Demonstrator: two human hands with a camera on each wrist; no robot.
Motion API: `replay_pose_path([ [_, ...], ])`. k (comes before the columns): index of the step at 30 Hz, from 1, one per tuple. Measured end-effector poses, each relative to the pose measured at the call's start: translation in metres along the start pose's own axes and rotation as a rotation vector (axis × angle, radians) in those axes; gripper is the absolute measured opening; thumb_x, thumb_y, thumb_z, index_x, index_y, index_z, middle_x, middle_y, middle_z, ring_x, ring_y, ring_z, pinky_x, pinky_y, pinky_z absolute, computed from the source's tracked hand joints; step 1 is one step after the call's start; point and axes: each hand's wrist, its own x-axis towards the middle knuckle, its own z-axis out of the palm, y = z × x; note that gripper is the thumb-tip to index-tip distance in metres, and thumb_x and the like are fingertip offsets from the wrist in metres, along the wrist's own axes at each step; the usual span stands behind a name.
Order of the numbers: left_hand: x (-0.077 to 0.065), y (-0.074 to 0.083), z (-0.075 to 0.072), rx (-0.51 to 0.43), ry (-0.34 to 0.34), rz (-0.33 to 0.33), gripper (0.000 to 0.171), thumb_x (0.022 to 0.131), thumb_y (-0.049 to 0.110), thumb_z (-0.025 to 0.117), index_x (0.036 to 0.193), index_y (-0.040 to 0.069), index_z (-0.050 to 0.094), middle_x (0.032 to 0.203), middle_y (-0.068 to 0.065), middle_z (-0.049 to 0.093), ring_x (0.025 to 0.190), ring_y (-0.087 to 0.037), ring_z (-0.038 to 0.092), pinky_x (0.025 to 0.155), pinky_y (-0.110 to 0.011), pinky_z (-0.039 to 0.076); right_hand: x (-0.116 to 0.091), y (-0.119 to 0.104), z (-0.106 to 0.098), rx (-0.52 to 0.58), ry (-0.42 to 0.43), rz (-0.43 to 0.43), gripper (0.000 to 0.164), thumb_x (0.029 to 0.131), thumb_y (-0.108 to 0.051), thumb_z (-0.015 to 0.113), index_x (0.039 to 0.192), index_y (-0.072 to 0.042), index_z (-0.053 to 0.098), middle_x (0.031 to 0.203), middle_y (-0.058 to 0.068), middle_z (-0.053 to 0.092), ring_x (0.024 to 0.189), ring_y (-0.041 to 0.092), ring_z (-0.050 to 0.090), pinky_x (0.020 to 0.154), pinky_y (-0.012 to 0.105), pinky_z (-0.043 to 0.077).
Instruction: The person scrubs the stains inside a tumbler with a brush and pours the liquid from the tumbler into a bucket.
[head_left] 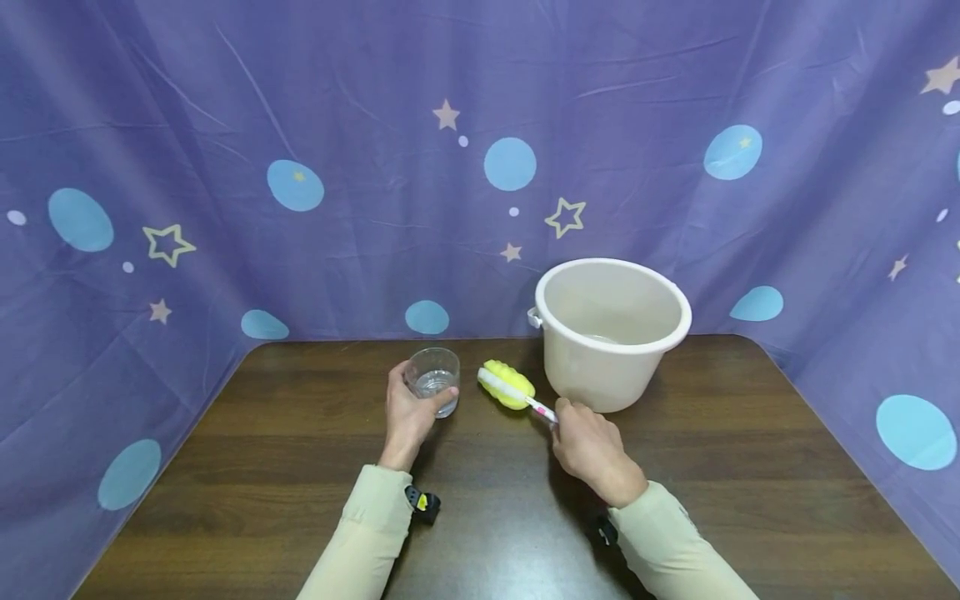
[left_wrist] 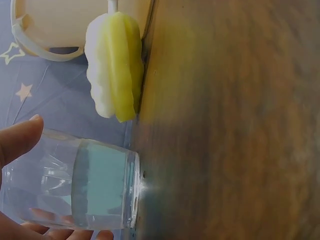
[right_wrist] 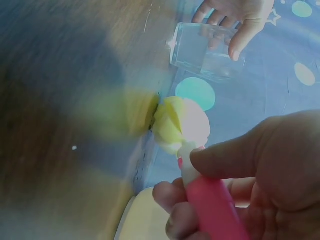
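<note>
My left hand (head_left: 407, 417) grips a clear drinking glass (head_left: 435, 363) partly filled with water, thumb on the near side and fingers round the far side. The glass is upright, its base right at the tabletop in the left wrist view. In my right hand (head_left: 594, 450) is a sponge bottle brush (head_left: 507, 386) with a yellow and white head. Thumb and fingers wrap its pink and white handle (right_wrist: 212, 207). The brush head points left toward the glass, low over the table, with a gap between them.
A white bucket (head_left: 600, 375) stands at the back of the table, just beyond my right hand, its handle mount on the left side. The dark wooden table (head_left: 300, 467) ends at a purple curtain (head_left: 375, 167) with stars and blue dots, which also hangs along both sides.
</note>
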Motion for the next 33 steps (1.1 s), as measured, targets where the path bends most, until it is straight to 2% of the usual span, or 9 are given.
replay_pose_path([
  [7,0.0022,-0.0043,0.0009,-0.018,-0.011,-0.008,0.082,0.065,0.005,0.084,0.133,-0.003,0.038,0.128,-0.023,0.046,0.12,-0.035,0.044,0.105,-0.045,0.033,0.0002,0.0013,0.0016,-0.027,0.099,-0.025,0.013,0.086,-0.014,0.062,0.079,-0.009,0.052,0.067,0.003,0.049,0.057,0.028,0.053,0.043,0.039,0.037],
  [13,0.0017,-0.0041,0.0004,-0.018,-0.011,-0.014,0.082,0.065,0.006,0.084,0.133,-0.002,0.039,0.127,-0.023,0.048,0.119,-0.035,0.045,0.104,-0.045,0.034,0.0012,0.0019,0.0026,-0.025,0.134,-0.02,0.015,0.086,-0.014,0.06,0.075,-0.01,0.052,0.066,0.003,0.05,0.057,0.028,0.054,0.042,0.04,0.037],
  [21,0.0021,-0.0042,-0.0003,-0.04,-0.019,-0.019,0.082,0.066,0.007,0.085,0.134,-0.001,0.039,0.128,-0.022,0.047,0.12,-0.036,0.045,0.104,-0.045,0.034,0.0026,0.002,0.0016,0.011,0.177,-0.023,0.017,0.088,-0.016,0.06,0.074,-0.012,0.052,0.065,0.002,0.049,0.054,0.026,0.054,0.042,0.039,0.038],
  [28,0.0019,-0.0044,-0.0004,-0.042,-0.019,-0.01,0.082,0.066,0.007,0.085,0.134,-0.002,0.039,0.128,-0.023,0.047,0.12,-0.037,0.045,0.104,-0.047,0.034,0.003,0.0005,-0.0012,0.058,0.257,-0.05,0.017,0.089,-0.018,0.061,0.074,-0.014,0.053,0.066,0.0,0.052,0.057,0.027,0.056,0.044,0.04,0.039],
  [33,0.0011,-0.0039,0.0001,-0.046,-0.014,-0.008,0.081,0.065,0.006,0.085,0.133,-0.001,0.04,0.127,-0.022,0.047,0.12,-0.037,0.045,0.104,-0.046,0.035,0.0027,-0.0023,-0.0045,0.09,0.285,-0.058,0.015,0.089,-0.018,0.062,0.075,-0.015,0.054,0.066,-0.002,0.052,0.056,0.024,0.054,0.044,0.039,0.039],
])
